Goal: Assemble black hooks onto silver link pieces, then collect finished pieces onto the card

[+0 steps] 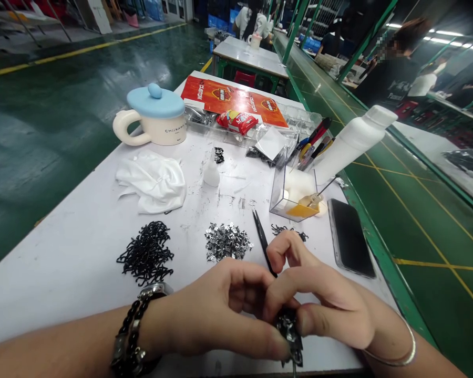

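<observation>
My left hand (220,310) and my right hand (319,299) meet near the front edge of the table. Between their thumbs and fingers they grip a small shiny black part (289,328), whose exact kind I cannot make out. Black tweezers (262,239) point away from me just beyond the hands; their near end is hidden behind the fingers. Past my left hand are a pile of thin black curved pieces (147,252) and a heap of small silver metal pieces (226,241). A few black curved pieces (278,229) lie beyond my right hand.
A phone (350,236) lies at right. Behind it are a clear box (278,197) and a white bottle (350,142). A blue-lidded mug (165,128), white cloth (153,181), small white dropper bottle (212,173) and orange sheet (228,100) occupy the far side. People work beyond.
</observation>
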{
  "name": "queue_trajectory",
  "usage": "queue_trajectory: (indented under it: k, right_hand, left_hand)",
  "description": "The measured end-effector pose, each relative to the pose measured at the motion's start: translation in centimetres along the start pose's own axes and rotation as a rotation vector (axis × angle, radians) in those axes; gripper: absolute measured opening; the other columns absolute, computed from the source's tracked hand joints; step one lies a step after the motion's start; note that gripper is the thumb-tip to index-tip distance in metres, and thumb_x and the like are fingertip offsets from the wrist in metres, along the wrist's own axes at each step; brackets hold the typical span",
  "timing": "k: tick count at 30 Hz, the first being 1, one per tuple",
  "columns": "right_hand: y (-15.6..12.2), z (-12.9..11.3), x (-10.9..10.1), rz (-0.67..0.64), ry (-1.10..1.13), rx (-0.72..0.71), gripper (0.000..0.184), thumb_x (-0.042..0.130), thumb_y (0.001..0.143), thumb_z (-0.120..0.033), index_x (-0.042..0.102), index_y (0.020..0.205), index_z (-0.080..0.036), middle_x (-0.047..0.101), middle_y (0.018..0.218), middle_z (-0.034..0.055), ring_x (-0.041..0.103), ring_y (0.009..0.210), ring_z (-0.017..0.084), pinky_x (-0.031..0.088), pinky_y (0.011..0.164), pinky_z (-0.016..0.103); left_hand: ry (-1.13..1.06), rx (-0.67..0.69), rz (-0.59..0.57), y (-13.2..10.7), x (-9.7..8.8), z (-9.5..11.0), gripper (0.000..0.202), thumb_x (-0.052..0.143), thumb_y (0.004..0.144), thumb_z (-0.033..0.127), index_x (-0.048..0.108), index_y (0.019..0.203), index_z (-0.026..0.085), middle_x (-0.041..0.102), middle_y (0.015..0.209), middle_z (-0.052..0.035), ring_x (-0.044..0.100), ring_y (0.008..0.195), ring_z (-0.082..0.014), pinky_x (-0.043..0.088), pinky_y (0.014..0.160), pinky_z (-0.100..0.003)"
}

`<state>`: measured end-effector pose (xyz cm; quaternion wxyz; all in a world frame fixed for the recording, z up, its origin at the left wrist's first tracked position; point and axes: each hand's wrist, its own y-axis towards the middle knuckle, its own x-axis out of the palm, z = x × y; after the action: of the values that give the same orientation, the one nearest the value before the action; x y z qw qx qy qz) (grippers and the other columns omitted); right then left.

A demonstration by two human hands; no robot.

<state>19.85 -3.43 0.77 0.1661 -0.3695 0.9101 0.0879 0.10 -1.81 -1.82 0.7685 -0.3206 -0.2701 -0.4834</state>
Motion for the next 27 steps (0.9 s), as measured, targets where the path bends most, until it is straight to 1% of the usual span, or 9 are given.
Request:
queue_trajectory:
  k: [2,4,7,9,11,13,16,21,27]
  right_hand:
    - [-0.4,0.0,-0.5,0.016,-0.019,-0.011,0.032,0.049,0.087,-0.045,0.062,0.105,-0.022,0.040,0.092,0.0036,0.041,0.092,0.016,0.037,0.086,0.029]
    - [-1.1,-0.2,-1.6,0.099,-0.067,-0.028,0.028,0.049,0.087,-0.040,0.057,0.109,-0.023,0.041,0.095,0.0038,0.042,0.095,0.017,0.037,0.087,0.031]
    - [-2.5,-0.5,-3.8,0.268,-0.255,0.015,0.010,0.054,0.085,-0.027,0.055,0.094,-0.024,0.045,0.097,0.0036,0.044,0.095,0.018,0.037,0.084,0.032]
    - [-3.1,-0.3,-4.9,0.254,-0.470,0.140,0.002,0.055,0.083,-0.022,0.056,0.085,-0.023,0.048,0.094,0.0032,0.046,0.092,0.019,0.037,0.082,0.034]
    - [-3.2,0.3,-5.4,0.144,-0.676,0.285,0.003,0.055,0.083,-0.021,0.057,0.083,-0.024,0.051,0.089,0.0027,0.046,0.090,0.020,0.036,0.081,0.037]
    - [-2.6,1.3,-5.1,0.065,-0.791,0.370,0.005,0.056,0.082,-0.020,0.058,0.084,-0.024,0.052,0.086,0.0019,0.045,0.089,0.020,0.035,0.081,0.039]
    - [-1.3,2.7,-3.8,0.023,-0.813,0.366,0.009,0.056,0.081,-0.016,0.059,0.084,-0.025,0.052,0.085,0.0008,0.044,0.087,0.020,0.034,0.079,0.038]
    - [0.1,3.7,-2.4,0.074,-0.823,0.294,0.008,0.053,0.084,-0.018,0.059,0.084,-0.023,0.050,0.084,0.0019,0.043,0.084,0.019,0.033,0.075,0.036]
    - [0.3,4.1,-2.3,0.117,-0.852,0.360,0.005,0.053,0.085,-0.020,0.057,0.085,-0.020,0.049,0.086,0.0029,0.042,0.085,0.020,0.033,0.075,0.037]
  left_hand:
    - [-0.075,0.006,-0.014,0.0,-0.1,-0.1,0.024,0.075,0.065,0.012,0.065,0.087,0.016,0.066,0.082,0.0018,0.061,0.076,-0.0082,0.044,0.074,-0.020]
    - [-0.106,0.044,-0.031,0.0,-0.2,0.0,0.030,0.076,0.066,0.016,0.066,0.094,0.018,0.069,0.089,-0.0012,0.064,0.083,-0.0122,0.046,0.078,-0.025]
    - [-0.139,0.185,-0.005,0.1,-0.5,0.6,0.027,0.076,0.068,0.020,0.067,0.093,0.017,0.071,0.092,-0.0055,0.066,0.085,-0.0170,0.048,0.078,-0.028]
    - [-0.170,0.298,0.040,0.2,-0.8,1.2,0.025,0.074,0.068,0.020,0.068,0.092,0.013,0.071,0.089,-0.0070,0.066,0.081,-0.0170,0.050,0.076,-0.026]
    - [-0.184,0.374,0.088,0.3,-1.0,1.9,0.025,0.072,0.069,0.020,0.068,0.092,0.011,0.071,0.087,-0.0077,0.066,0.079,-0.0166,0.051,0.076,-0.024]
    - [-0.183,0.409,0.135,0.3,-1.2,2.3,0.024,0.071,0.069,0.020,0.068,0.091,0.011,0.070,0.087,-0.0072,0.066,0.078,-0.0162,0.052,0.075,-0.023]
    - [-0.169,0.414,0.152,0.3,-1.2,2.5,0.022,0.070,0.070,0.020,0.068,0.090,0.011,0.070,0.087,-0.0071,0.066,0.079,-0.0159,0.052,0.075,-0.022]
    - [-0.153,0.393,0.153,0.5,-1.0,2.3,0.023,0.070,0.069,0.020,0.067,0.091,0.011,0.071,0.086,-0.0072,0.066,0.077,-0.0152,0.052,0.075,-0.022]
    - [-0.152,0.396,0.145,0.5,-1.1,2.2,0.023,0.070,0.070,0.019,0.068,0.091,0.011,0.071,0.086,-0.0076,0.065,0.077,-0.0152,0.052,0.074,-0.022]
